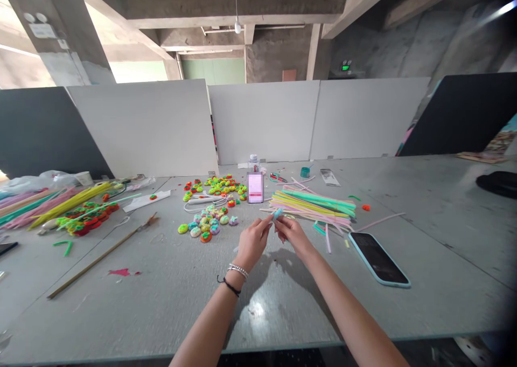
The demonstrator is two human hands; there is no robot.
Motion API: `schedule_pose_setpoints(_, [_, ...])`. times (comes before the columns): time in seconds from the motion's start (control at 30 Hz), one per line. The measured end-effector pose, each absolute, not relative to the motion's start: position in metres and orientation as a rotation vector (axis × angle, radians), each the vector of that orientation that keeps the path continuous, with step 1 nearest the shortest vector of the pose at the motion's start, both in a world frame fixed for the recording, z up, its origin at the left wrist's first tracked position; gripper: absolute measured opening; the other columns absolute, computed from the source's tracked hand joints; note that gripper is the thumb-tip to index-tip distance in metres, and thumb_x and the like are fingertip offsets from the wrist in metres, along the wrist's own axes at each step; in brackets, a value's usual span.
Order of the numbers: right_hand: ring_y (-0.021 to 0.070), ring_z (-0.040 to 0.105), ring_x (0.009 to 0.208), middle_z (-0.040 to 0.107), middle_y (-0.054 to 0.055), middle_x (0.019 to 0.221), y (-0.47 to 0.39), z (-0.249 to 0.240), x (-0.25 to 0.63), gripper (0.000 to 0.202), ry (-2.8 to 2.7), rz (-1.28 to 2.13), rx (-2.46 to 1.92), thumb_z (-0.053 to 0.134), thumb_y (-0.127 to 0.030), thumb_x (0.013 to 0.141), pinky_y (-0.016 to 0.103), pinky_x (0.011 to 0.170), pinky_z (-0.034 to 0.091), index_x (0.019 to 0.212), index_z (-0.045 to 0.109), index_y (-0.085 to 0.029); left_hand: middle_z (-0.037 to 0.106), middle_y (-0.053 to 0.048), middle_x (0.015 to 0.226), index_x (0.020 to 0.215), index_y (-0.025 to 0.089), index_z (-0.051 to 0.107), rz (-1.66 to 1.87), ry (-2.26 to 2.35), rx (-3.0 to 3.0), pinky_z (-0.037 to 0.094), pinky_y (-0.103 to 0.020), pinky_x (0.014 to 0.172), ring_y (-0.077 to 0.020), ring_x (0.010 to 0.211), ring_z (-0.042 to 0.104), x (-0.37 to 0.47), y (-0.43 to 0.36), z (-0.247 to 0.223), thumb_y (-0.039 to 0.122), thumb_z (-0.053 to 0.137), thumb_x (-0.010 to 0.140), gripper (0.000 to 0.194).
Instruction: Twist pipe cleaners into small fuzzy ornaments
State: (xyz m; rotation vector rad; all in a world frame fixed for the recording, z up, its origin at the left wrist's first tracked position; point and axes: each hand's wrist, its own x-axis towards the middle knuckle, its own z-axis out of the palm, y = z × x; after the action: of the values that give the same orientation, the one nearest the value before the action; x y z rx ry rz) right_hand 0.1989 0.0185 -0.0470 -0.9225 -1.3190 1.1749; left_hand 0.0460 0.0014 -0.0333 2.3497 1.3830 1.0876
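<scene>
Between the fingertips of both hands is a small light-blue coil of fuzzy pipe cleaner (pixel 277 214), held above the grey table. My left hand (pixel 255 240) pinches it from the left side. From the right, my right hand (pixel 293 234) grips it with bent fingers; part of the coil is hidden behind them. Just beyond the hands lies a bundle of pipe cleaners (pixel 313 205) in yellow, mint green and pink. To the left of my left hand sits a group of small round pastel pipe-cleaner pieces (pixel 210 220).
A phone in a light-blue case (pixel 379 259) lies at right. Behind the hands, a lit phone (pixel 255 188) stands against a bottle (pixel 253 162). Green and red pieces (pixel 226 186) lie behind the pastel ones. A wooden stick (pixel 100 256) and more pipe cleaners (pixel 52 208) are at left.
</scene>
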Motion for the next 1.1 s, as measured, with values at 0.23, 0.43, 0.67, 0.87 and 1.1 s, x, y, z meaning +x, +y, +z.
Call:
schedule_pose_setpoints(0.23, [0.0108, 0.049, 0.056, 0.063, 0.003, 0.075, 0.014, -0.038, 0.199, 0.036, -1.352, 1.070, -1.004, 0.066, -0.049, 0.069, 0.023, 0.051, 0.039, 0.089, 0.067, -0.018, 0.062, -0.003, 0.073, 0.122, 0.021, 0.059, 1.263, 1.144, 1.988, 0.039, -0.022, 0.060, -0.0140, 0.065, 0.053, 0.050, 0.009, -0.036, 0.035, 0.041, 0.090, 0.040])
schedule_pose_setpoints(0.43, [0.0121, 0.049, 0.057, 0.063, 0.003, 0.072, 0.014, -0.034, 0.199, 0.031, -1.356, 0.991, -1.019, 0.065, -0.045, 0.070, 0.023, 0.050, 0.037, 0.085, 0.067, -0.018, 0.041, 0.005, 0.053, 0.119, 0.013, 0.061, 1.200, 0.939, 1.544, 0.025, -0.019, 0.045, -0.0070, 0.047, 0.033, 0.051, 0.014, -0.037, 0.046, 0.050, 0.083, 0.050])
schedule_pose_setpoints(0.67, [0.0121, 0.048, 0.059, 0.059, 0.002, 0.073, 0.014, -0.036, 0.200, 0.028, -1.379, 0.954, -0.961, 0.065, -0.043, 0.073, 0.023, 0.054, 0.038, 0.085, 0.063, -0.018, 0.026, 0.009, 0.054, 0.110, 0.011, 0.058, 1.089, 0.657, 1.223, 0.012, -0.019, 0.038, -0.0034, 0.041, 0.020, 0.055, 0.009, -0.031, 0.048, 0.056, 0.079, 0.048])
schedule_pose_setpoints(0.87, [0.0127, 0.050, 0.063, 0.058, 0.000, 0.073, 0.017, -0.039, 0.201, 0.031, -1.343, 0.964, -0.868, 0.070, -0.045, 0.069, 0.022, 0.052, 0.039, 0.084, 0.059, -0.020, 0.024, 0.010, 0.052, 0.090, 0.013, 0.053, 1.033, 0.546, 1.067, 0.010, -0.018, 0.037, -0.0025, 0.039, 0.015, 0.059, 0.002, -0.026, 0.045, 0.061, 0.076, 0.035])
schedule_pose_setpoints(1.1, [0.0104, 0.043, 0.055, 0.054, -0.002, 0.066, 0.014, -0.038, 0.200, 0.027, -1.432, 0.995, -0.854, 0.068, -0.043, 0.073, 0.023, 0.049, 0.034, 0.085, 0.063, -0.019, 0.030, 0.010, 0.051, 0.077, 0.017, 0.044, 0.902, 0.430, 0.884, 0.012, -0.016, 0.034, -0.0011, 0.035, 0.016, 0.054, 0.002, -0.026, 0.038, 0.058, 0.080, 0.026])
